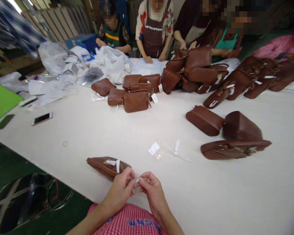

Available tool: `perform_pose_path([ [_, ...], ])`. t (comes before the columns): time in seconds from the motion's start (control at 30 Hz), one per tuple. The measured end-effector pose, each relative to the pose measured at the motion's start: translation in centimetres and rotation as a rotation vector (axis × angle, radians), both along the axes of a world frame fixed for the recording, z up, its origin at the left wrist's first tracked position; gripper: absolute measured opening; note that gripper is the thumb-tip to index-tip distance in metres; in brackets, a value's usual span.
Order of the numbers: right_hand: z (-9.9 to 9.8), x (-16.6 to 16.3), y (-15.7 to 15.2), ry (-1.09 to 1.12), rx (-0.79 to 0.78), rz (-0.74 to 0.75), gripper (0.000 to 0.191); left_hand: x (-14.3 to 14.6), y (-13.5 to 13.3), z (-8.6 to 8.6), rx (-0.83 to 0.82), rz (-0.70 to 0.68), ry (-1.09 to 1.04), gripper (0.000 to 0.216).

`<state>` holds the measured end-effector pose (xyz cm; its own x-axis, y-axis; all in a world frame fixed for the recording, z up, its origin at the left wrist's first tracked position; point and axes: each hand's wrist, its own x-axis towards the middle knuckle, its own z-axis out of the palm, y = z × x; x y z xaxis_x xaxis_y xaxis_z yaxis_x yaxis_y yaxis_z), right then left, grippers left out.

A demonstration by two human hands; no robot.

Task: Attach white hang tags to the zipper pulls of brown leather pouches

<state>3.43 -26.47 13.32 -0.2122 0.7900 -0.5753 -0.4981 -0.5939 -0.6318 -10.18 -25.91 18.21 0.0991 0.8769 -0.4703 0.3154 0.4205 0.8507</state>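
Note:
Close to the table's front edge, my left hand (124, 186) and my right hand (150, 186) meet with fingertips pinched. Between them is a tiny whitish piece (137, 180), too small to name; both hands seem to grip it. Just behind my left hand lies a brown leather bag (105, 165) with white wrapping on its metal fitting; part of it is hidden by the hand. Farther out on the table are white paper tags (155, 150) with thin clear strings and a white strip (177, 147).
Three brown bags (231, 148) sit at the right. Several more bags (136, 101) stand mid-table and at the far right. A phone (42, 118), a rubber band (64, 144) and plastic bags (112, 62) lie left. Co-workers (155, 32) stand along the far side.

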Motion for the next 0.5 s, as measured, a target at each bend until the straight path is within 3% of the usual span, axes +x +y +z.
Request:
perform_pose_path([
  [0.33,0.2,-0.2,0.0,-0.023,-0.019,-0.026,0.034,0.2,0.0,0.2,0.008,0.039,0.025,0.013],
  [0.5,0.1,-0.1,-0.1,-0.158,0.076,0.016,0.03,0.2,-0.7,-0.3,0.0,0.021,0.031,0.013],
])
